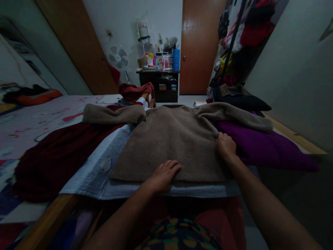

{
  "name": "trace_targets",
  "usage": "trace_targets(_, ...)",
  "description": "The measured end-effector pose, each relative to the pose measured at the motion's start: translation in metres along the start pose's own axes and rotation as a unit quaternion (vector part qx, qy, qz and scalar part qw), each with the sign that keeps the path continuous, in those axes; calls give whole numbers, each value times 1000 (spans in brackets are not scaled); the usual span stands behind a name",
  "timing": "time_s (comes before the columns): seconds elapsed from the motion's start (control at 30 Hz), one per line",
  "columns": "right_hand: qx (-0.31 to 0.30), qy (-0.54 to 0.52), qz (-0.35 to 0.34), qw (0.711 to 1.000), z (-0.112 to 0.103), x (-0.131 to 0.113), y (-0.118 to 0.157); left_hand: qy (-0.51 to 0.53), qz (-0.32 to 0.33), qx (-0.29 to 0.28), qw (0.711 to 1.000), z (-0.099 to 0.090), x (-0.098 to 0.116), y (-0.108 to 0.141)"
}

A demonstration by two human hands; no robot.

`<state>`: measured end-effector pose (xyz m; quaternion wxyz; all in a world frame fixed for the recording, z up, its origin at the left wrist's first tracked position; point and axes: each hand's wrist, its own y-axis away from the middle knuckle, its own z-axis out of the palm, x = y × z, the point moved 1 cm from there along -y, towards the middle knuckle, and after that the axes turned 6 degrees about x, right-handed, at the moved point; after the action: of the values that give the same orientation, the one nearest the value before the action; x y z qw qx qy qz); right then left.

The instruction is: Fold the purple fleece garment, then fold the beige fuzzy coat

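Note:
A brown, fuzzy long-sleeved sweater [166,139] lies spread flat in front of me, its hem toward me and its sleeves stretched out to both sides. Beneath it is a light blue cloth [99,173] covering the surface. My left hand [165,175] rests with fingers extended on the sweater near the middle of the hem. At the sweater's right side edge, my right hand [225,145] has its fingers curled around the fabric. The tips of the right fingers are partly hidden.
Dark red cloth [57,156] lies to the left, beside a printed bedspread [41,118]. To the right are a purple folded cloth [270,146] and a dark collared garment [239,99]. A fan [118,57] and a black shelf [158,81] stand at the back.

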<state>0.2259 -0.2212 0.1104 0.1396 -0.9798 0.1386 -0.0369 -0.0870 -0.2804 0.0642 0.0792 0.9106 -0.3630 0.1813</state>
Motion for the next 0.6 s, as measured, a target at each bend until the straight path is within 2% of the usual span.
trace_targets(0.1,52,-47,-57,996,-2,-19,16,-21,-10,34,999,3,2,3)
trace_targets(0.17,28,-144,-142,979,0,-38,34,-3,-6,56,998,1,0,3)
trace_targets(0.2,-8,-208,-194,959,1,-49,45,11,-8,62,998,-1,-2,2)
trace_targets(0.27,-102,-324,-274,900,4,-70,67,34,-23,62,997,-6,-7,0)
trace_targets(0.3,-130,-368,-296,872,6,-79,77,42,-34,60,997,-8,-10,-1)
trace_targets(0.37,-151,-419,-320,836,9,-94,95,58,-52,56,995,-11,-15,-3)
trace_targets(0.43,-151,-424,-328,831,13,-105,107,68,-64,58,994,-11,-17,-3)
trace_targets(0.5,-139,-404,-325,844,19,-112,112,68,-76,69,992,-9,-16,-3)
trace_targets(0.6,-138,-397,-309,853,27,-117,109,42,-81,122,988,-5,-9,1)
